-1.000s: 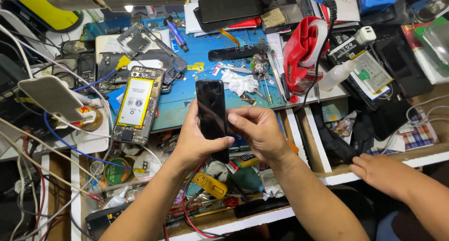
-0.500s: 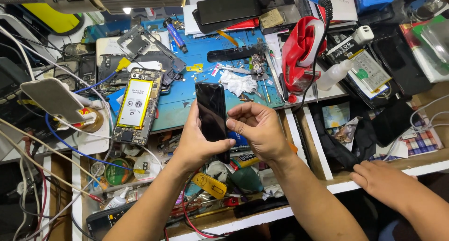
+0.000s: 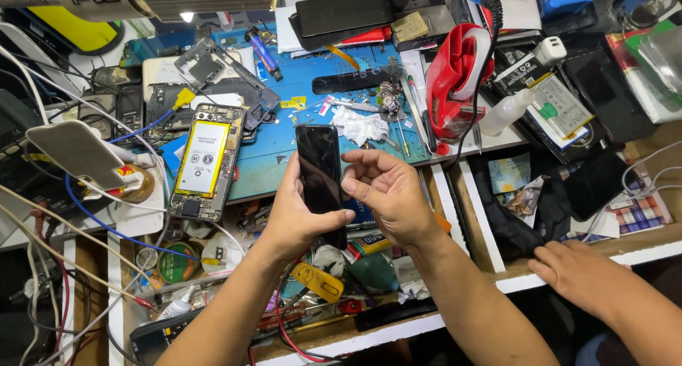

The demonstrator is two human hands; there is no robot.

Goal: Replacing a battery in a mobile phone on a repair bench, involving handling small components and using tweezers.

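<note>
Black phone (image 3: 317, 163) upright, both hands (image 3: 302, 213) cupped around

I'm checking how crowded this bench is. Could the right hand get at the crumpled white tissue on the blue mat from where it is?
Probably yes: the right hand is just below the crumpled white tissue, with only bare blue mat between.

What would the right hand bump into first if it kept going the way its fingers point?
The right hand has curled fingers pointing left, toward the black phone held in the left hand. It would probably meet the phone's edge first; whether it is already touching is hard to tell.
</note>
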